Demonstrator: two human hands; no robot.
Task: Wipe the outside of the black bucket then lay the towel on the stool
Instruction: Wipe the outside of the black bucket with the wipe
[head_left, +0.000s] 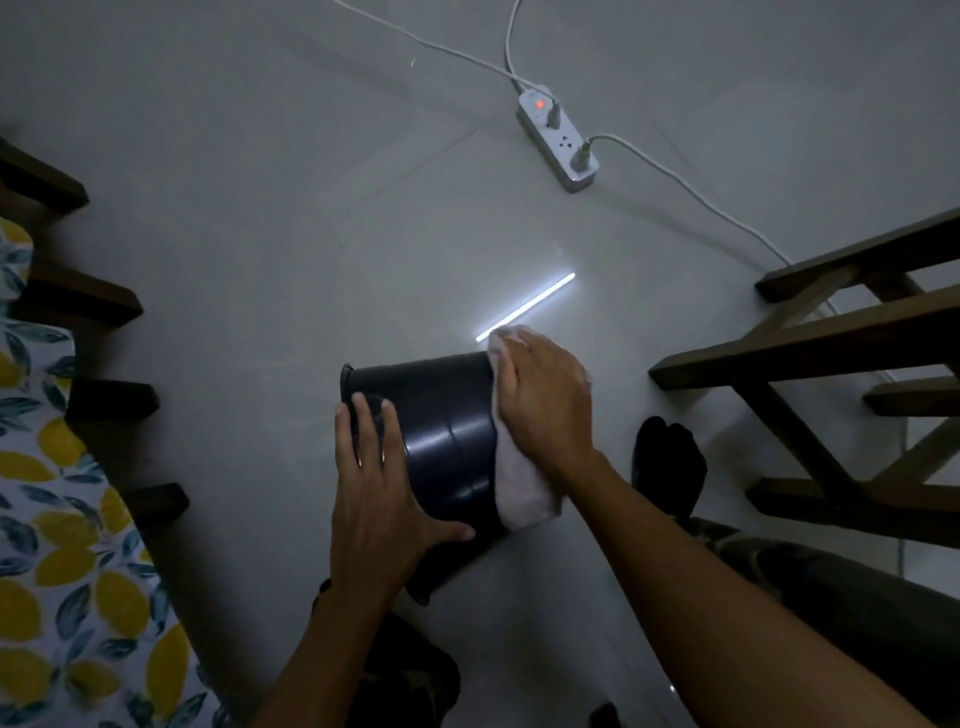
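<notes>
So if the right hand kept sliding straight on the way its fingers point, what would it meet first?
Probably nothing soon: the right hand, pressing the white cloth towel on the black plastic bucket, points up-left over bare grey floor. Depth is unclear.

Both forearms bare, no sleeves visible. Left hand and right hand ungloved. Dark band at left wrist. Camo-pattern trousers, dark sock on one foot.

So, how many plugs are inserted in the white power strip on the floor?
2. On the power strip, one plug sits beside the red light, the other plug near the closer end.
</notes>
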